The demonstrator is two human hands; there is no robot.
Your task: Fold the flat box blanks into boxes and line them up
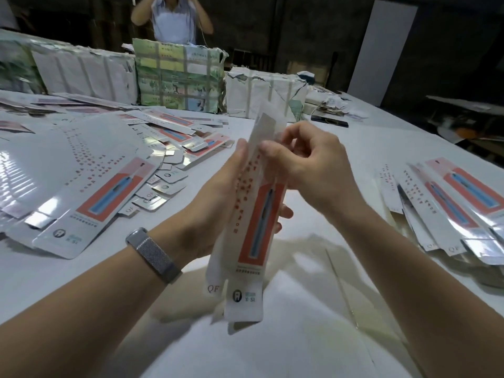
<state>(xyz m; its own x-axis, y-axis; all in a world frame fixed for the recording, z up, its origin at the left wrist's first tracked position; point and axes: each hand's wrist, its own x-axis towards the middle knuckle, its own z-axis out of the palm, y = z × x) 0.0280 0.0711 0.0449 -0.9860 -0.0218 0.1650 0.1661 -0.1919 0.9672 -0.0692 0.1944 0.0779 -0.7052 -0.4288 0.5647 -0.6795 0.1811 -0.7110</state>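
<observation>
So the long white-and-orange cardboard box blank [252,214] is up off the white table [313,336], dead centre and near upright, with the left hand [218,197] on its left side and the right hand [308,165] on its right, near the top. Left of them, a fanned spread of flat glossy blanks [90,186] lies on the table. On the right edge sits a row of folded boxes [450,208]. Behind everything, paper-wrapped taped bundles [177,77] line the far side, and a person [171,17] stands behind those.

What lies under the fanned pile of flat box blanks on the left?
Under the fanned pile of flat white-and-red box blanks only the white tabletop shows around its edges; anything beneath the pile is covered.
</observation>
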